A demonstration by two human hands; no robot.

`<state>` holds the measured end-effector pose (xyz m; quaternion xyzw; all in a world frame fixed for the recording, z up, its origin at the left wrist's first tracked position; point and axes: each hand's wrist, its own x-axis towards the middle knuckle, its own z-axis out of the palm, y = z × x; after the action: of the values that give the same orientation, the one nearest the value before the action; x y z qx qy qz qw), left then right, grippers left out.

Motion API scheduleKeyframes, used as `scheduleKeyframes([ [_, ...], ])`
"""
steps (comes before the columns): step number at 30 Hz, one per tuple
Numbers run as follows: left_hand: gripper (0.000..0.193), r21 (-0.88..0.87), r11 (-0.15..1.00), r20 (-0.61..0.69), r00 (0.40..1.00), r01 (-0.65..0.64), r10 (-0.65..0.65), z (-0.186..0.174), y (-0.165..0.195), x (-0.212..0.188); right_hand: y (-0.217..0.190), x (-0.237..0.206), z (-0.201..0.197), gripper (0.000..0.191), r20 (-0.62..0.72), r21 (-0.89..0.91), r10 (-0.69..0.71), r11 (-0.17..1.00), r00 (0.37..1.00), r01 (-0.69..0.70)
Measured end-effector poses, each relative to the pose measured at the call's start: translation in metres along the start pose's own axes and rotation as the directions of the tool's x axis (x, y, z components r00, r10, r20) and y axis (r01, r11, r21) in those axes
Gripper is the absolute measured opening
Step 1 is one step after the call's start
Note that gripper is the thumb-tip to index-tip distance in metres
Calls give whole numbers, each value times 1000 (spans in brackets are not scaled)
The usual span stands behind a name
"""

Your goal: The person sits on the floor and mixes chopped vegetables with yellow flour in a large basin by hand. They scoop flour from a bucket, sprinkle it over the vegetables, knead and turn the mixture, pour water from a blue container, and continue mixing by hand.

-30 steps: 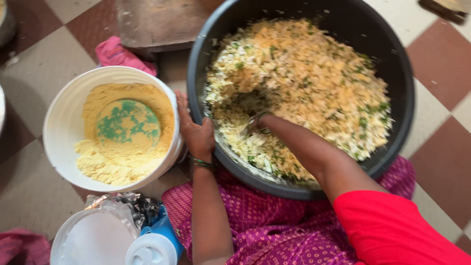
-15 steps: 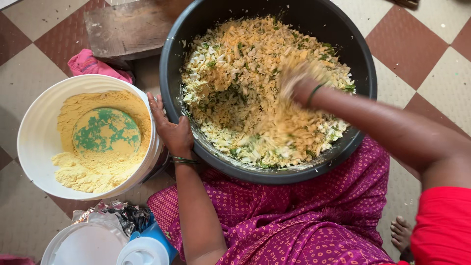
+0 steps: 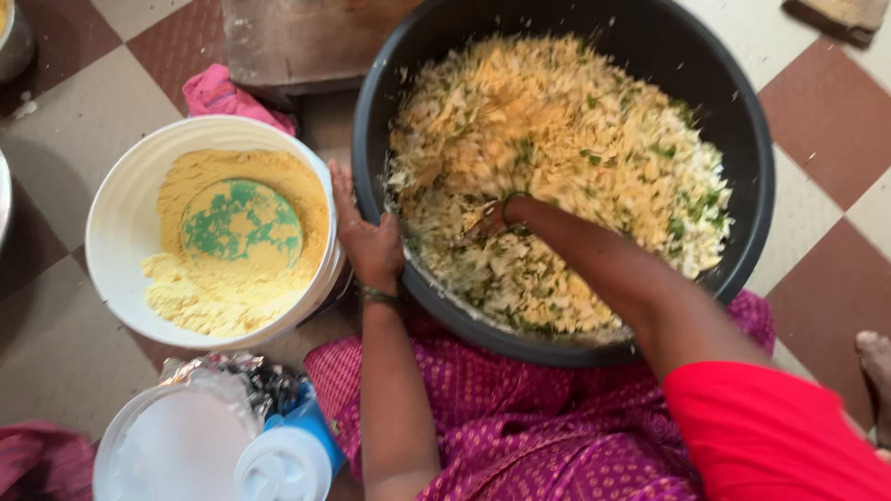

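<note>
A big black basin (image 3: pixel 756 186) holds a shredded pale-yellow mixture (image 3: pixel 575 121) flecked with green. My left hand (image 3: pixel 367 243), a bangle on its wrist, grips the basin's near-left rim between the basin and a white bucket (image 3: pixel 116 223). My right hand (image 3: pixel 492 221) is dug into the mixture left of centre. Its fingers are buried, and only the wrist and a bangle show. My red sleeve (image 3: pixel 770 427) and purple dotted skirt (image 3: pixel 520 417) lie below the basin.
The white bucket holds yellow flour (image 3: pixel 186 297) and a green dish (image 3: pixel 241 225). A pink cloth (image 3: pixel 218 93) and a wooden board (image 3: pixel 297 37) lie behind. A white lidded tub (image 3: pixel 176 445), a blue bottle (image 3: pixel 288 459) and a foil bag (image 3: pixel 251 376) sit near left. A bare foot (image 3: pixel 877 371) shows at right.
My right hand swept from the basin's near side to its far right, then came back and dug into the mix left of centre. My left hand stayed on the rim.
</note>
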<state>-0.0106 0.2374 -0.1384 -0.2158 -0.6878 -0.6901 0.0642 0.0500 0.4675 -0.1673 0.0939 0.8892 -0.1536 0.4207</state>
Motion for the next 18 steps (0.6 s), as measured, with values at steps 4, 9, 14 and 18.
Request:
scheduleKeyframes([
  [4,99,-18,993,3,994,113,-113,-1,10,2,-5,-31,26,50,114,-36,-28,999,993,32],
  [9,97,-43,977,21,978,208,-207,-2,16,2,18,-111,12,63,187,-116,78,992,979,-57],
  [14,96,-30,980,22,980,197,-196,-1,15,2,67,-98,-63,70,-51,-203,277,938,960,-281],
  [18,95,-34,985,22,986,169,-168,0,16,4,88,-28,-93,69,-203,-167,299,928,933,-334],
])
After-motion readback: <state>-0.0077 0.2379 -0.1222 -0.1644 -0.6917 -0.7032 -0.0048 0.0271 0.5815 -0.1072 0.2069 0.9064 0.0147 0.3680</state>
